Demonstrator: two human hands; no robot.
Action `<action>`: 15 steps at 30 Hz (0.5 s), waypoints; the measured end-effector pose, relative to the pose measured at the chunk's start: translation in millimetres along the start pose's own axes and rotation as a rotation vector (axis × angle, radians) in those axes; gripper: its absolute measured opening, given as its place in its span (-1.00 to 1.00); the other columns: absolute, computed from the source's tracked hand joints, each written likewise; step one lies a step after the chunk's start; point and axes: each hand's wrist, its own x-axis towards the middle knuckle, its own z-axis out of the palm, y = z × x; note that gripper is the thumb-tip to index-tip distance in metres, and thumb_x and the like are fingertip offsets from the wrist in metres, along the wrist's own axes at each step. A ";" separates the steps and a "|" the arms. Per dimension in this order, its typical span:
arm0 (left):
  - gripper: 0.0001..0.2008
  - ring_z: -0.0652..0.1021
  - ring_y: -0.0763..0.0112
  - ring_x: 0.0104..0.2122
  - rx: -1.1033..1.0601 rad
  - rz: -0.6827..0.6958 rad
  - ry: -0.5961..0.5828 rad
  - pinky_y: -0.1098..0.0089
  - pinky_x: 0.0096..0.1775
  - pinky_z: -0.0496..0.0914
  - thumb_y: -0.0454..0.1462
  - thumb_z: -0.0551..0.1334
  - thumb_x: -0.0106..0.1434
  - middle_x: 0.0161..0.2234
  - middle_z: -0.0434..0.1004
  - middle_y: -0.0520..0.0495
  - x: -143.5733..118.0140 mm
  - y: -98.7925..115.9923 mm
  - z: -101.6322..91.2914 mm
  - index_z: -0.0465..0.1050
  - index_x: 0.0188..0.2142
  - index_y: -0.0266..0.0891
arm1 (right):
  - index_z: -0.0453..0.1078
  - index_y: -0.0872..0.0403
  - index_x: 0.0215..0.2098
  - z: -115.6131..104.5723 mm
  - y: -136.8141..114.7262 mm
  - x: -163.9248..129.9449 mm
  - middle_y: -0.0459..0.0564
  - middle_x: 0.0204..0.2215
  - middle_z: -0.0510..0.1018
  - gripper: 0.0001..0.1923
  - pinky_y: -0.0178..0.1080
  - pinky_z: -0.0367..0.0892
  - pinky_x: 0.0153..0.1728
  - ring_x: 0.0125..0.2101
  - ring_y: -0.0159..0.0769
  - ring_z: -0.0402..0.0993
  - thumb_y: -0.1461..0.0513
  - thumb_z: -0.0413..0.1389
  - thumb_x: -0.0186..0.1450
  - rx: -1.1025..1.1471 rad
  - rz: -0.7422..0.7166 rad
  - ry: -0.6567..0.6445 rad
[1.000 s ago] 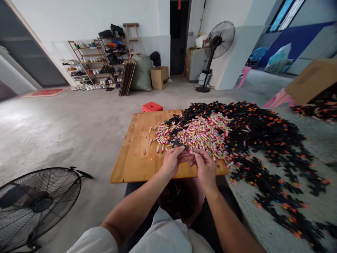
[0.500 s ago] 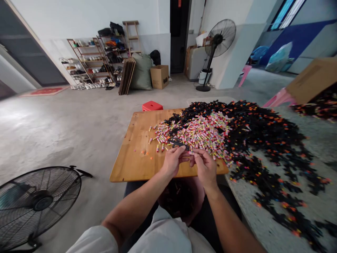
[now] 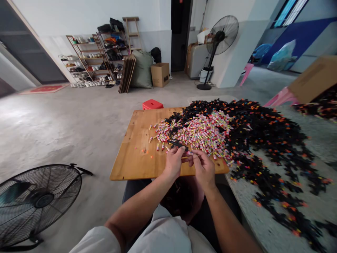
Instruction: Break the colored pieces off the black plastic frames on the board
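Note:
My left hand [image 3: 174, 162] is closed around a black toy gun [image 3: 177, 142], whose long thin end points away to the left over the table. Close beside it, my right hand [image 3: 204, 168] pinches a small pink-and-white tube [image 3: 190, 153] against the near end of the gun. Whether the tube is inside the gun or only touching it, I cannot tell. Just beyond both hands lies a heap of small pink, white and yellow tubes [image 3: 207, 131] on the wooden table [image 3: 137, 154]. Behind and right of it spreads a large pile of black toy guns [image 3: 263, 130] with orange tips.
Between my legs stands a pink tub [image 3: 198, 196] with dark things inside. A floor fan [image 3: 43, 200] is at my left, and a standing fan [image 3: 219, 37] at the back. Beyond the table are a red stool [image 3: 152, 104] and a cardboard box [image 3: 160, 74].
The camera view has shifted slightly. The toy gun has turned a little in my left hand, and both hands stay together over the table's near edge.

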 end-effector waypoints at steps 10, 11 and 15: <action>-0.73 0.54 0.41 -0.49 0.087 0.096 -0.055 0.40 -0.43 0.48 -0.12 0.42 0.14 -0.45 0.53 -0.03 0.1 0.8 2.1 0.48 -0.37 -0.29 | 0.52 0.05 -0.21 5.1 -5.6 8.7 -0.14 -0.56 0.53 -0.80 -0.34 0.26 -0.62 -0.66 -0.43 0.33 0.14 0.30 0.24 0.491 0.287 -0.001; -0.73 0.55 0.41 -0.49 0.091 0.093 -0.053 0.40 -0.43 0.48 -0.12 0.42 0.14 -0.46 0.53 -0.03 0.9 -0.3 1.6 0.48 -0.37 -0.29 | 0.52 0.05 -0.21 5.0 -5.6 8.6 -0.14 -0.56 0.53 -0.79 -0.34 0.25 -0.63 -0.66 -0.43 0.32 0.14 0.30 0.23 0.501 0.301 0.008; -0.75 0.54 0.41 -0.52 0.104 0.073 -0.053 0.42 -0.46 0.44 -0.14 0.40 0.16 -0.47 0.54 -0.05 1.6 -6.9 1.0 0.48 -0.41 -0.29 | 0.53 0.05 -0.17 4.2 -3.0 2.9 -0.13 -0.52 0.54 -0.78 -0.30 0.33 -0.54 -0.60 -0.39 0.38 0.10 0.27 0.30 0.313 0.194 0.067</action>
